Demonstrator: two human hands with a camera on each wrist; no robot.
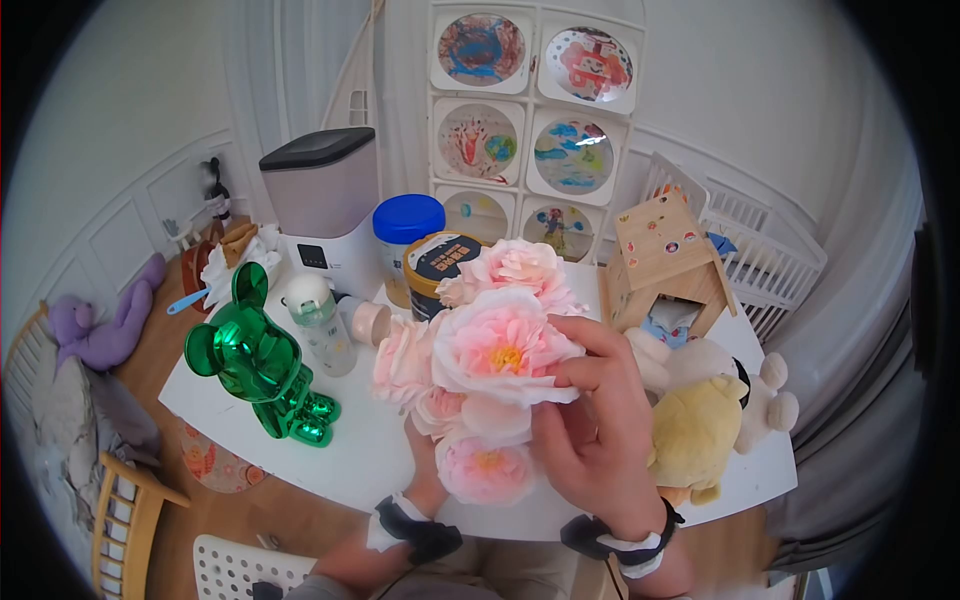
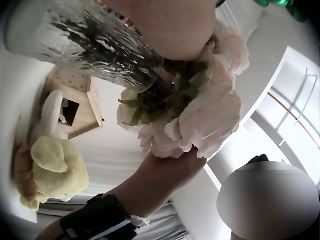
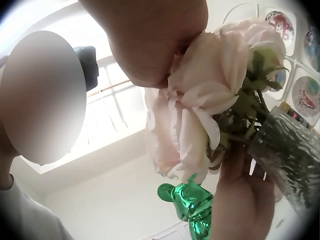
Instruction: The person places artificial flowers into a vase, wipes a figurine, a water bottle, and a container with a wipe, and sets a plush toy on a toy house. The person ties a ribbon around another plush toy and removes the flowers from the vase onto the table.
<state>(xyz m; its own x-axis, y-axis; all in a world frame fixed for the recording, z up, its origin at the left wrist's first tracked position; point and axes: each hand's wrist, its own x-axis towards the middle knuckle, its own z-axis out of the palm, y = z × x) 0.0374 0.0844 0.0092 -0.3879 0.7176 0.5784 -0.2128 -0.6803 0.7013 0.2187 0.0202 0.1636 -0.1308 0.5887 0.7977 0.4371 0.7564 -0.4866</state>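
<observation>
Pink flowers (image 1: 485, 370) sit in a glass vase (image 2: 85, 47); your right hand (image 1: 605, 430) pinches one at its edge; whether your left hand (image 3: 245, 197) grips anything, you cannot tell.

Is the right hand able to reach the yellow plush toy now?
Probably yes: the yellow plush toy sits near the right hand, nothing visible between, but that hand must leave the pink flower.
</observation>
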